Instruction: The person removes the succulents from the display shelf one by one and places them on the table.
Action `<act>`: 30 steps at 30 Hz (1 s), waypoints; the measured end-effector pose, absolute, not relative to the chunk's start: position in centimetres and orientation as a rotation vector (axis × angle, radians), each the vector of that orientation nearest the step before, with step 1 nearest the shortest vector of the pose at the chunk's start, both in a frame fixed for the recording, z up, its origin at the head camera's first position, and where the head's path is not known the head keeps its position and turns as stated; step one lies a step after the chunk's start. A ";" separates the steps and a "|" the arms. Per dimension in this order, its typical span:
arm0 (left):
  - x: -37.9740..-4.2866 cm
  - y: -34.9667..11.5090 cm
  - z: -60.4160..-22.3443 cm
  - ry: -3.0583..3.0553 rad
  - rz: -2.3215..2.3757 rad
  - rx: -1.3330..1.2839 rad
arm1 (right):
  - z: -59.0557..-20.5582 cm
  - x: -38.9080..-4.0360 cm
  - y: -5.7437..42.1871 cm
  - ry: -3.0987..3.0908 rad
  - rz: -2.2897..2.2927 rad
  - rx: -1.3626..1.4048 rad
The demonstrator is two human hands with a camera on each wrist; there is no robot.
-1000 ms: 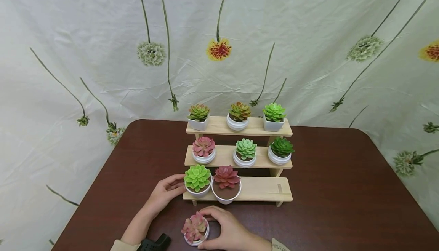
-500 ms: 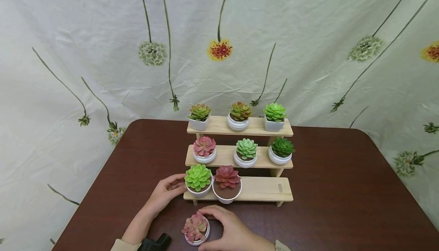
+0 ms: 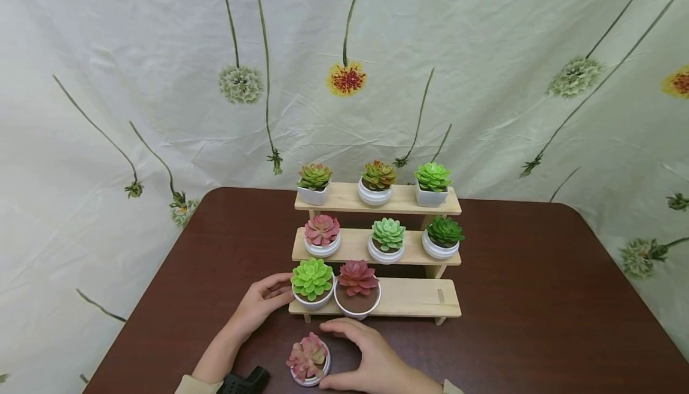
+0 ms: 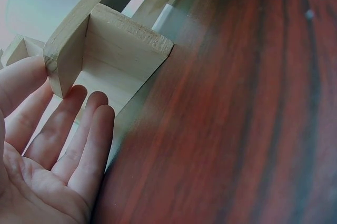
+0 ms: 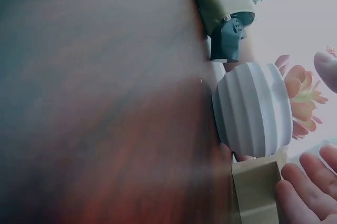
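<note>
A pink succulent in a ribbed white pot [image 3: 308,359] stands upright on the table near its front edge; the ribbed pot [image 5: 254,111] shows side-on in the right wrist view. My right hand [image 3: 371,361] is spread just right of this pot, thumb and fingers apart from it. My left hand [image 3: 264,303] lies by the left end of the bottom shelf, next to the bright green potted succulent [image 3: 312,280]. In the left wrist view, extended left fingers [image 4: 97,140] lie at the end of the wooden stand [image 4: 113,50]; whether they touch the green plant's pot is hidden.
The three-tier wooden stand [image 3: 417,297] holds several potted succulents, including a dark red succulent [image 3: 357,278] on the bottom tier. A floral white cloth [image 3: 463,41] hangs behind the brown table [image 3: 527,298]. A black wrist device [image 3: 244,380] is on the left forearm.
My right hand has loosened from the pink succulent's pot and shifted slightly right, its fingers spreading wider. The pot stays where it was. My left hand has not visibly moved.
</note>
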State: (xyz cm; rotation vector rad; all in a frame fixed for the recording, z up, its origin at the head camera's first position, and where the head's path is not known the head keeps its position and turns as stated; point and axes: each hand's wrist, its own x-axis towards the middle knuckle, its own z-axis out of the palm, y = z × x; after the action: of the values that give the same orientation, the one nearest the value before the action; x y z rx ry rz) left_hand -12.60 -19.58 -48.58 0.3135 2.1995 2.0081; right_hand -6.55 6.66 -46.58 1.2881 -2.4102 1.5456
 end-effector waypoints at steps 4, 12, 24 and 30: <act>-12.6 -19.5 -48.7 2.208 2.007 0.323 | -46.5 -6.4 7.2 -2.407 1.560 1.263; -12.5 -19.5 -48.6 2.207 2.020 0.334 | -46.8 -6.3 8.0 -2.363 1.574 1.218; -12.6 -19.5 -48.7 2.201 2.010 0.320 | -48.0 -6.5 9.4 -2.282 1.563 1.132; -12.6 -19.6 -48.7 2.207 2.008 0.312 | -47.9 -6.6 9.9 -2.218 1.559 1.060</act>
State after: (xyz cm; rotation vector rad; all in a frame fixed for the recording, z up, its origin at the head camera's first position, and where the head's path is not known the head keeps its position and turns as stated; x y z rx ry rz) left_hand -12.61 -19.59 -48.66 0.3120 2.2068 2.0082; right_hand -6.60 9.93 -47.87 1.0595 -2.2182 1.5591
